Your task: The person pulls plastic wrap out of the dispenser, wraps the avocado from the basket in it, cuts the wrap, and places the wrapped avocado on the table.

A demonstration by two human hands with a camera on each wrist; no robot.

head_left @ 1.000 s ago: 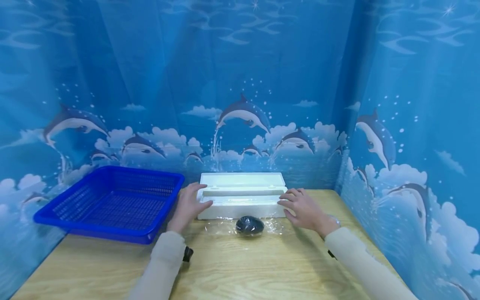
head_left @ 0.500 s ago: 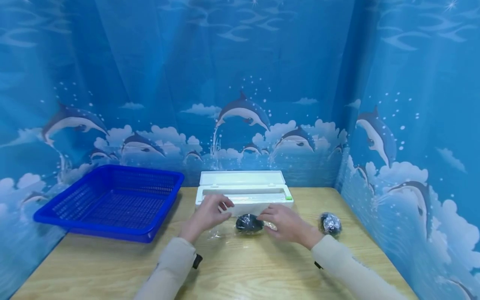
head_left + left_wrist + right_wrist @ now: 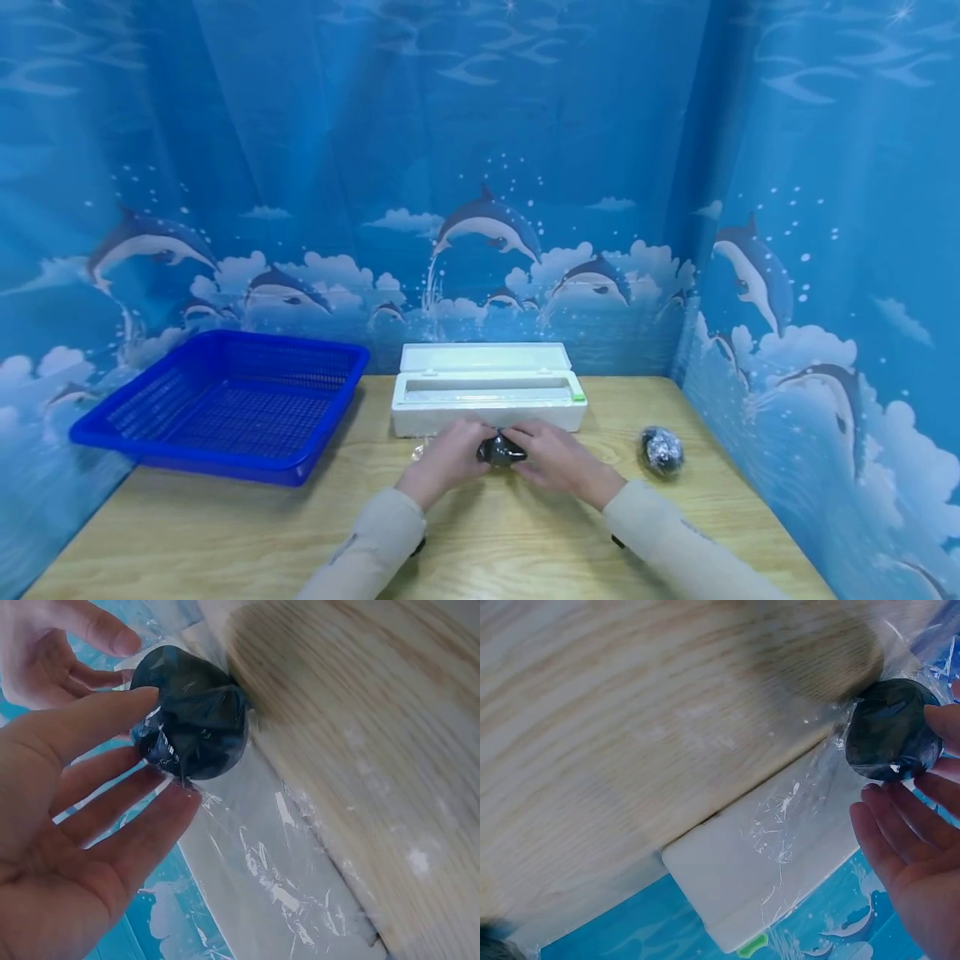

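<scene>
A dark, smooth, rounded object (image 3: 501, 450) sits on the table just in front of the white box, with clear plastic film (image 3: 285, 885) over and around it. From the left my left hand (image 3: 450, 458) holds it, thumb and fingertips against the film-covered side in the left wrist view. Opposite, my right hand (image 3: 558, 458) holds the other side, its thumb and fingers at the object in the right wrist view. Loose film trails to both sides. The white film box (image 3: 487, 421) stands behind with its lid (image 3: 483, 357) raised and a green piece (image 3: 578, 397) at its right end.
A film-wrapped dark ball (image 3: 662, 451) lies on the right of the wooden table (image 3: 525, 550). At the left stands a blue mesh basket (image 3: 187, 465). Blue dolphin curtains (image 3: 337, 208) close off the back and sides.
Both hands have come from the white box inward to the dark object and now hold it with the film. The wrapped ball at right, hidden earlier behind the right arm, is now visible.
</scene>
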